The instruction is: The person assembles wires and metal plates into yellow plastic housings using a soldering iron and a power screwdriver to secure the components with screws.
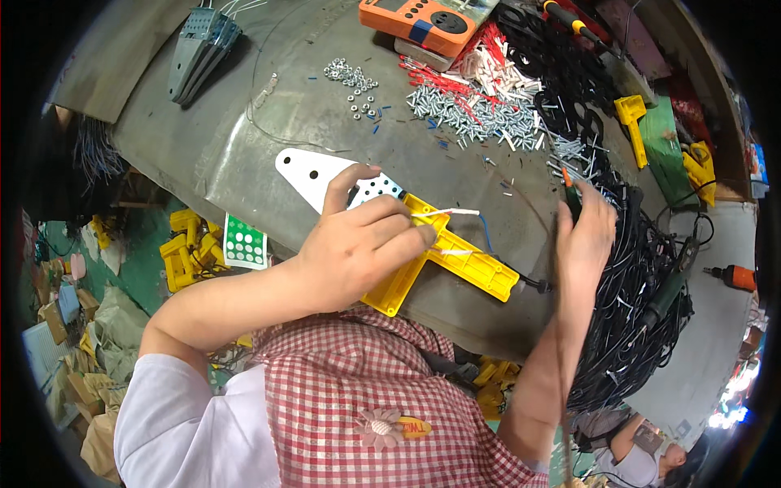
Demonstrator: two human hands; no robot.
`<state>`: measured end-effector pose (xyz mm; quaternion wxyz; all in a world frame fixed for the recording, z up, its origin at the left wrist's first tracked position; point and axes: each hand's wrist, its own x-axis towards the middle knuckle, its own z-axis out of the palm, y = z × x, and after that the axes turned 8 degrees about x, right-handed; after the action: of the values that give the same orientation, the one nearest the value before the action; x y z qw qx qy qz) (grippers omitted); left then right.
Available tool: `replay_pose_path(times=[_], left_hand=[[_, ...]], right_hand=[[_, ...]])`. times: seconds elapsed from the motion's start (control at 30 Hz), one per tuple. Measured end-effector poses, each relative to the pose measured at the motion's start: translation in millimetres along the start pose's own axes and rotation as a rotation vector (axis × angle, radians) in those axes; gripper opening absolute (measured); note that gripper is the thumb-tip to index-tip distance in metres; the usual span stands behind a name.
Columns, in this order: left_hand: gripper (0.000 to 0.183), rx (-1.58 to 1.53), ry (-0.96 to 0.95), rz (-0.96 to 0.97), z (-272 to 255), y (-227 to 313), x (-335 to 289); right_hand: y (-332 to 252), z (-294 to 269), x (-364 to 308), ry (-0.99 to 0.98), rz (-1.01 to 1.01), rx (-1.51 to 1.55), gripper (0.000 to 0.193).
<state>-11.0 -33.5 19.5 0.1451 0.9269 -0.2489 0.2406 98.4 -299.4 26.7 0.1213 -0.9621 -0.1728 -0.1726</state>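
A yellow plastic tool housing half [470, 264] lies at the table's front edge, its inside facing up. White and blue wires [486, 232] run through it, and a black cord leaves its right end. A white, pointed plate with holes [313, 172] is joined to its left end. My left hand [358, 244] is curled over the joint, fingers gripping the housing. To the right, my right hand [587, 228] is closed round a slim dark-green tool with an orange end [572, 198]; its exact kind is unclear. Black cables lie beside that hand.
Screws [480, 114], nuts [350, 75] and red and white sleeves [496, 65] are heaped at the back, near an orange multimeter [423, 20]. A bundle of black cables [634, 325] covers the right side. A stack of grey plates [199, 53] stands far left. Another person [643, 455] sits lower right.
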Motion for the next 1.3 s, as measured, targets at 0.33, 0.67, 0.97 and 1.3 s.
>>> replay_pose_path(times=[0.33,0.67,0.97,1.3], left_hand=[[0.040,-0.029,-0.080,-0.116,18,2,11],[0.033,0.116,-0.333,0.105,-13,16,1],[0.035,-0.002,-0.268,0.079,-9,10,-5],[0.032,-0.024,-0.238,0.079,-6,12,-2]], right_hand=[[6,-25,4,0.175,0.272,0.541,0.025],[-61,-16,-18,-0.040,0.068,1.366,0.016],[-98,-11,-6,-0.307,0.074,2.339,0.046],[-120,-24,2,-0.228,0.063,1.929,0.039]])
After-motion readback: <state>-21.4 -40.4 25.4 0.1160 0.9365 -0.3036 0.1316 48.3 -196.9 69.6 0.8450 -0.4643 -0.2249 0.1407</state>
